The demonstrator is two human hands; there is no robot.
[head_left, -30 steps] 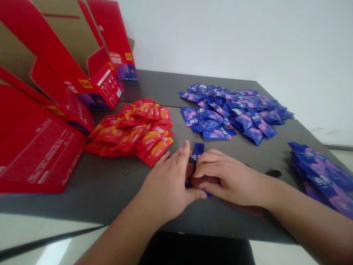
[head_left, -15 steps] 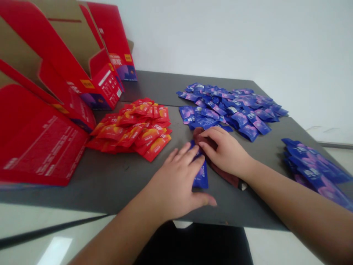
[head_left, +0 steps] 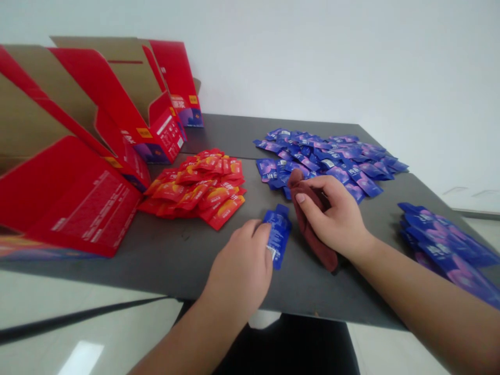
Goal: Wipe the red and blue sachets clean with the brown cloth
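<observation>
Near the front of the grey table [head_left: 156, 255], my left hand [head_left: 244, 263] is closed on the left edge of a blue pouch [head_left: 279, 229]. The pouch has a narrow neck at its far end, and small print and a barcode face up. A folded brown cloth [head_left: 314, 245] is gripped in my right hand [head_left: 338, 216], just right of the pouch and apart from it. The thumb lies on top of the cloth; the other fingertips are partly hidden behind it. Beyond my right hand spreads a heap of blue sachets [head_left: 332, 151].
A pile of red sachets [head_left: 195, 187] lies left of my hands. Several open red cartons [head_left: 89, 203] stand along the table's left side. A smaller stack of blue pouches [head_left: 445, 239] is at the right edge. A white wall [head_left: 312, 62] rises behind the table.
My left hand was spread flat over the pouch; now it grips the pouch's left edge, and the printed back shows. My right hand has lifted the cloth off the pouch, to the right.
</observation>
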